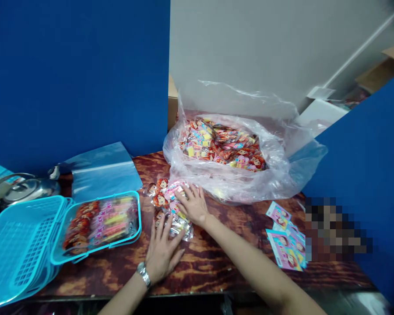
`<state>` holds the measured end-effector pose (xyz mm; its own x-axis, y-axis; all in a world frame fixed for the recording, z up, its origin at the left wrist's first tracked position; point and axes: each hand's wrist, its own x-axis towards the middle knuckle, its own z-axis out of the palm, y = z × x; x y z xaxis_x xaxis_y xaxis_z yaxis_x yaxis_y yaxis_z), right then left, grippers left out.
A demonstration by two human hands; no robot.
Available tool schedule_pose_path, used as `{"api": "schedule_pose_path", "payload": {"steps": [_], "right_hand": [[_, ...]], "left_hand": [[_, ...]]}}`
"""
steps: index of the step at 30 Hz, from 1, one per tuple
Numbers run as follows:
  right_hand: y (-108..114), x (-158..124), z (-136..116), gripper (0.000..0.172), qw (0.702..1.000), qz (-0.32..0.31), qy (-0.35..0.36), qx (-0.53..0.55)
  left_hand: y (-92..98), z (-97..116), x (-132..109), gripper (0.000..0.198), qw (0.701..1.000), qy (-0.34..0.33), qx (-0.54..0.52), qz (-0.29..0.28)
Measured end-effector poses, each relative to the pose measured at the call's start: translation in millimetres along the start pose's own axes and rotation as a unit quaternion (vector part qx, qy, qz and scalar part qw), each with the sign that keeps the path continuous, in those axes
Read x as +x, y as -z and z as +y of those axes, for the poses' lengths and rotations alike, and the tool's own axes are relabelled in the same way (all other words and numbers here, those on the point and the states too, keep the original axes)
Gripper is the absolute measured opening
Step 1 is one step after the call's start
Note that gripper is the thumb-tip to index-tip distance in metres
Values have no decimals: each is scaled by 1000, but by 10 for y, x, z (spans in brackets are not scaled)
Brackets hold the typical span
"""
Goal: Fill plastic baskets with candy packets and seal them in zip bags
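A: What are the fingers doing?

B: Spread, on both hands. The right hand (194,205) lies palm down, fingers fanned over the far side of a loose heap of packets (160,199). The left hand (162,251) reaches over the near side, thumb held out. I see no pinch in either.

A: And the packets?

B: Clear and shiny, printed with cartoon figures. They overlap on the desk (223,258), left of its middle and in from the near edge.

A: Which step is this?

B: Probably evening the loose packets into a flat pile. I'd say the next move calls for fingers drawn in at the sides, gently, since the slick film could slide apart.

A: What lies around them?

B: Just left, a blue basket (139,218) holds rows of similar packets. Toward the far edge, an open plastic bag (223,183) bulges with more. Near the right end, printed cards (284,249) overlap.

A: Farther out?

B: Nested empty baskets (16,245) at the near left corner, a metal kettle (22,190) behind them, and a clear plastic sheet (103,173) along the far edge.
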<state>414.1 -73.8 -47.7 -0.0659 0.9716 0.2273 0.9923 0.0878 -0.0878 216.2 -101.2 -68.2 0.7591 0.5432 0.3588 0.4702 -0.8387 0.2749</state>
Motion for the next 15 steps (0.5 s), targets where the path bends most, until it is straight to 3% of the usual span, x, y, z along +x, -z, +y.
{"api": "schedule_pose_path", "payload": {"steps": [3, 6, 9, 13, 15], "right_hand": [[10, -262, -143, 36, 999, 33, 29, -24], [79, -390, -235, 28, 998, 23, 54, -20], [158, -321, -253, 28, 998, -7, 56, -3], [180, -133, -269, 50, 996, -67, 53, -11], [197, -77, -265, 40, 993, -94, 63, -15]], "left_hand": [[26, 32, -206, 48, 999, -26, -4, 23], [-15, 46, -306, 43, 999, -34, 13, 24], [-68, 48, -337, 41, 998, -47, 42, 26], [-71, 63, -346, 42, 994, -60, 89, 21], [-49, 77, -353, 42, 992, -67, 107, 17]]}}
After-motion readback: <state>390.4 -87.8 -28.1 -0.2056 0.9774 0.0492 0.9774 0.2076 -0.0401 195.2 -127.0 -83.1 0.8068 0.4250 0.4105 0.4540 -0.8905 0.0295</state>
